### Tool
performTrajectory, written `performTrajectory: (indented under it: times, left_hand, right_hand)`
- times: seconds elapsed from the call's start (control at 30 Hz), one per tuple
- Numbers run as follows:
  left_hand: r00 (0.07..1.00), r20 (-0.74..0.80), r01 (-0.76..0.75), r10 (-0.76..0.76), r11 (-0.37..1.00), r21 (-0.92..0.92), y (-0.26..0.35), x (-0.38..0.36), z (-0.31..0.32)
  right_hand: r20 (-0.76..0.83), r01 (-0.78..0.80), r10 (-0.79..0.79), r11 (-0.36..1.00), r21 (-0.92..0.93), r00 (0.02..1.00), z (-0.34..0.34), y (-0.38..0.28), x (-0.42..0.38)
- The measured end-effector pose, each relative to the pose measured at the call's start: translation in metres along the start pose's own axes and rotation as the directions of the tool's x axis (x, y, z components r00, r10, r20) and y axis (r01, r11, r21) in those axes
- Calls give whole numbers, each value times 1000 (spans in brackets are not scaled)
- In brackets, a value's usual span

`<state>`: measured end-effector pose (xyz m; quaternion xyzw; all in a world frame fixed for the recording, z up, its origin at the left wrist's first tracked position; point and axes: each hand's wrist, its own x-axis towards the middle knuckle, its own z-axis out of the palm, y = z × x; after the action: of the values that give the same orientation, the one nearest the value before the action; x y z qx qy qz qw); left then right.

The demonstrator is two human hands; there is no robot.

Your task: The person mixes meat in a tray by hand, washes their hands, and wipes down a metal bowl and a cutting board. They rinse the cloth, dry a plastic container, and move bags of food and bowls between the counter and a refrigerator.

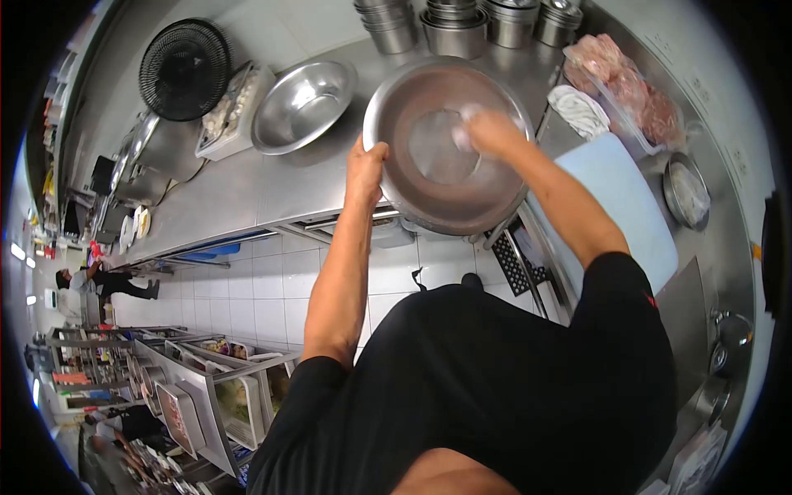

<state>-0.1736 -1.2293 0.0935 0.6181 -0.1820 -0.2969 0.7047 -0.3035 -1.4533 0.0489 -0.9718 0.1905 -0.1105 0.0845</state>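
A large steel basin (503,198) is tilted up over the edge of the steel counter, its inside facing me. My left hand (365,172) is closed on its left rim, thumb over the lip. Inside the basin, near the right of its round bottom, my right hand (492,132) is blurred by motion. A pale cloth-like wad (466,128) shows at its fingers; what it is exactly is too smeared to make out. A second steel basin (307,103) rests on the counter to the left.
Stacked steel pots (454,41) line the back of the counter. To the right are a bin of bagged raw meat (631,91), a white cloth (580,111), a pale blue board (619,198) and a steel bowl (686,194). A rack with trays (235,396) stands behind at left; a person (103,279) is farther off.
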Motion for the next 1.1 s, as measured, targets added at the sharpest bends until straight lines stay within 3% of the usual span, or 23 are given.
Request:
performTrajectory:
  times: [0.03, 0.07, 0.17, 0.27, 0.33, 0.4, 0.47, 0.53, 0.6, 0.67, 0.73, 0.77, 0.8, 0.83, 0.87, 0.9, 0.97, 1.0, 1.03, 1.1]
  left_hand:
    - [1000, 18, -14, 14, 1000, 8, -3, 1, 4]
    - [999, 29, -30, 29, 999, 16, -6, 4, 6]
    - [986, -24, -161, 163, 984, 80, -3, 15, 4]
    - [983, -51, -176, 174, 984, -35, 15, 10, 12]
    - [977, -80, -203, 200, 979, -26, -1, 22, 13]
    - [975, -136, -183, 173, 981, -69, -13, 23, 15]
    - [966, -194, -194, 171, 975, -106, -26, 31, 21]
    - [977, -176, -155, 122, 969, -193, -27, 27, 23]
    - [966, -227, -116, 121, 993, 36, -30, 39, 13]
    - [972, -224, -101, 71, 987, -125, -39, 37, 13]
    - [977, -208, -101, 42, 954, -282, -38, 40, 13]
    - [985, -171, -79, 36, 964, -255, -45, 49, 0]
    - [988, -150, -66, 28, 965, -255, -42, 54, -3]
    - [991, -130, -44, 11, 967, -251, -42, 57, -7]
    - [994, -111, -16, -12, 969, -245, -44, 57, -11]
    - [995, -101, -18, -1, 982, -188, -47, 64, -14]
    - [978, -179, -98, 107, 994, 55, -55, 74, -15]
    - [964, -203, -136, 172, 975, 178, -58, 79, -15]
    - [945, -169, -201, 279, 907, 371, -62, 75, -18]
    - [880, 41, -300, 473, 486, 821, -64, 60, -16]
  right_hand:
    - [-148, 217, -223, 974, -59, 963, -14, 7, 13]
    - [-275, 418, -442, 897, -144, 854, -31, 11, 22]
    - [-105, 392, -455, 845, -363, 884, -28, 23, 19]
    - [-71, 155, -185, 939, -308, 980, 14, 28, -26]
    - [45, 18, -9, 980, -197, 999, 10, -17, -52]
    - [98, -71, 50, 973, 222, 994, 37, -54, -55]
    - [-248, 51, 109, 827, 560, 963, 50, -97, -52]
    - [-345, 126, 131, 765, 631, 929, 19, -128, -66]
    - [-401, 212, -22, 874, 437, 916, 4, -125, -78]
    - [-355, 300, -213, 930, 212, 910, 4, -95, -95]
    - [-250, 349, -311, 929, 124, 917, 13, -47, -106]
    - [-208, 364, -340, 927, 90, 917, 11, -20, -109]
    - [-224, 298, -298, 954, -34, 928, -2, 2, -109]
    - [-181, 80, -81, 997, -11, 980, -9, 26, -106]
    - [-163, -16, 5, 997, -69, 987, -17, 48, -101]
    - [-349, -33, -33, 983, -181, 936, -18, 71, -97]
    - [-235, -389, 370, 920, -38, 899, -45, 90, -90]
    - [-279, -443, 458, 889, 119, 844, -41, 103, -98]
    - [-310, -474, 544, 836, 275, 780, -34, 120, -106]
    - [-332, -465, 655, 734, 495, 679, -34, 129, -114]
